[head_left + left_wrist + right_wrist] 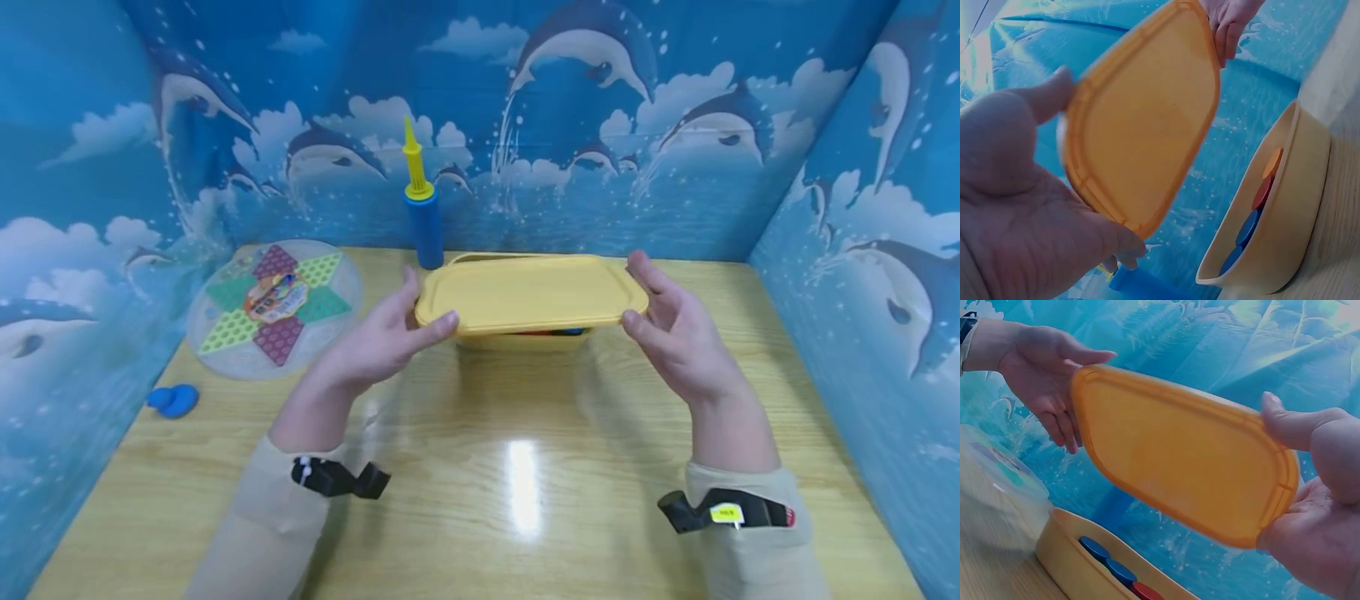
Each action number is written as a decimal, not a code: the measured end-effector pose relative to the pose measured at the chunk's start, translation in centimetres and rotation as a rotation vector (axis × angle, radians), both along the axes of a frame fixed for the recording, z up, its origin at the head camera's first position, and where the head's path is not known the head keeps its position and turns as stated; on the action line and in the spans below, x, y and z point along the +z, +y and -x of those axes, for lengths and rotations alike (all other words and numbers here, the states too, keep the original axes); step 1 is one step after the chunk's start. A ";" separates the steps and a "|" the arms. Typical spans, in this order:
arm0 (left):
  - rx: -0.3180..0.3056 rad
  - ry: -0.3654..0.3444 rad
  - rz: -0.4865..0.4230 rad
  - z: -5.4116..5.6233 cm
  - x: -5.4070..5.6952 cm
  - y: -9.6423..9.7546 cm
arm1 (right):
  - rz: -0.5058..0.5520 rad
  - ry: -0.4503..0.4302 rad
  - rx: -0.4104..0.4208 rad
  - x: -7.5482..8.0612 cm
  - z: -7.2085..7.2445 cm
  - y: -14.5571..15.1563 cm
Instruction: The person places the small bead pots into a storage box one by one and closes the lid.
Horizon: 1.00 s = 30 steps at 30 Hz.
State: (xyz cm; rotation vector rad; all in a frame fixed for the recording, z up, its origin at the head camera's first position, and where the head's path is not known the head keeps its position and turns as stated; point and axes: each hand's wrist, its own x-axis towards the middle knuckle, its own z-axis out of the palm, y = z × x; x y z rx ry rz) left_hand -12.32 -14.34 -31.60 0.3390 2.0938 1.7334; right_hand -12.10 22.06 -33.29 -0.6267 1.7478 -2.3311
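Observation:
Both hands hold a yellow oblong lid (532, 292) by its two short ends. My left hand (382, 337) grips one end, its thumb along the edge. At the other end, my right hand (678, 337) pinches the rim between thumb and fingers. The lid is raised above a pale yellow open box (1304, 212) on the table, apart from it. In the left wrist view, orange, red (1262, 192) and blue (1248, 227) round pieces sit inside the box. From the head view the lid hides most of the box.
A blue pump with a yellow nozzle (426, 225) stands behind the box. To the left lie a clear round case with a star-patterned board (273, 304) and a small blue knobbed piece (174, 401). Dolphin-print sheets (480, 125) enclose the wooden table (465, 525).

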 end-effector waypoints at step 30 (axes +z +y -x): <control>0.238 0.025 0.062 1.9 -4.6 1.2 | -0.557 -0.156 -0.128 -2.2 1.4 -0.7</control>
